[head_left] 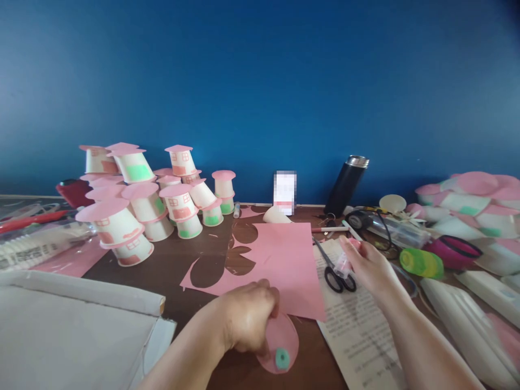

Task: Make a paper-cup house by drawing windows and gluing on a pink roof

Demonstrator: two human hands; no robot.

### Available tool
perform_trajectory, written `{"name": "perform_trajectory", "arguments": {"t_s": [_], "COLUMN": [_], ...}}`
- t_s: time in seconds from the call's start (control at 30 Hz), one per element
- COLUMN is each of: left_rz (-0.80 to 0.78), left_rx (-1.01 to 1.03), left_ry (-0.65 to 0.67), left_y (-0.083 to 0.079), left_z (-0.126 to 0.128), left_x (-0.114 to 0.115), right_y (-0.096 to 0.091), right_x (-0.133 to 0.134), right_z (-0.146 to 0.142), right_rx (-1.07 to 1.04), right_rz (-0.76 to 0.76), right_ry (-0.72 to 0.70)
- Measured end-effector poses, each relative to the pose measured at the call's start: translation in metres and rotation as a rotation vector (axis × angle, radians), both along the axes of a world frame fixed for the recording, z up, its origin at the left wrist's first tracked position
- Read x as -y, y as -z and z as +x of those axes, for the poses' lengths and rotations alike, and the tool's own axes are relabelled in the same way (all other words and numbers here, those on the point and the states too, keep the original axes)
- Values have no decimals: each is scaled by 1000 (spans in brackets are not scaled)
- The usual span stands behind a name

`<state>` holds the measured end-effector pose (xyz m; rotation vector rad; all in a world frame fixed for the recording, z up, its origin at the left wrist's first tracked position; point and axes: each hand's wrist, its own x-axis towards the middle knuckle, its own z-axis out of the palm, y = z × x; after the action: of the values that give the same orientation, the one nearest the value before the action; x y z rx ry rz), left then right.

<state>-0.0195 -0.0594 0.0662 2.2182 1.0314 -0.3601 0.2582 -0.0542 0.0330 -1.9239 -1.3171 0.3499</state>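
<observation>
Left grip (pixel 249 314) is closed on the upper left edge of a pink disc (pixel 287 330), its fingers curled over so that part of the outline is hidden; the disc sits low in the view, near the front of the dark brown bench (pixel 164 265). What shows of the disc is flat, thin and rounded, a soft pale pink all over, much the same shade as the large pink sheet (pixel 284 265) just beyond it. On the disc's lower part, close to the rim, is a small teal piece (pixel 282 358), rounded, with a dark spot at its middle. Along its left side the pink sheet has curved cut-outs, leaving narrow points of paper between them, and the brown surface shows through. Right grip (pixel 371 265) is closed around a small clear-and-pink item (pixel 344 264), too blurred to identify, held over scissors (pixel 335 279) with black handles. Under the scissors and the right forearm lies a printed page (pixel 345 330), slightly overlapped by the sheet's right edge. Behind the sheet a white cup (pixel 276 215) lies on its side near a phone (pixel 284 192) propped at the blue wall (pixel 260 97). Farther left stand paper-cup towers (pixel 117 230) with wide pink tops, some marked with pink windows and doors, others with green patches.
</observation>
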Motion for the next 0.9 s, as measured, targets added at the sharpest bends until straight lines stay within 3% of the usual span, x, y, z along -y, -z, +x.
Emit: {"name": "perform_trajectory", "arguments": {"t_s": [0.13,0.4,0.57,0.73,0.83,0.9], "left_rz": [4,-28,-16,-7,-16,-41], "left_rx": [11,7,3,-9,-15,3], "left_ry": [-6,-16,-22,1,21,37], "left_y": [1,-1,-2,0,1,3], "left_z": [0,0,0,-2,-6,-8], "left_x": [0,0,0,-1,-4,-7], "right_y": [8,16,17,7,-8,-18], "right_x": [-6,-8,-6,0,15,29], "right_z": [13,18,18,7,-16,-37], "right_rx": [112,164,146,128,58,-31], "right_rz": [-127,-224,-172,36,102,36], "right_ry": [125,114,134,177,-70,-504]}}
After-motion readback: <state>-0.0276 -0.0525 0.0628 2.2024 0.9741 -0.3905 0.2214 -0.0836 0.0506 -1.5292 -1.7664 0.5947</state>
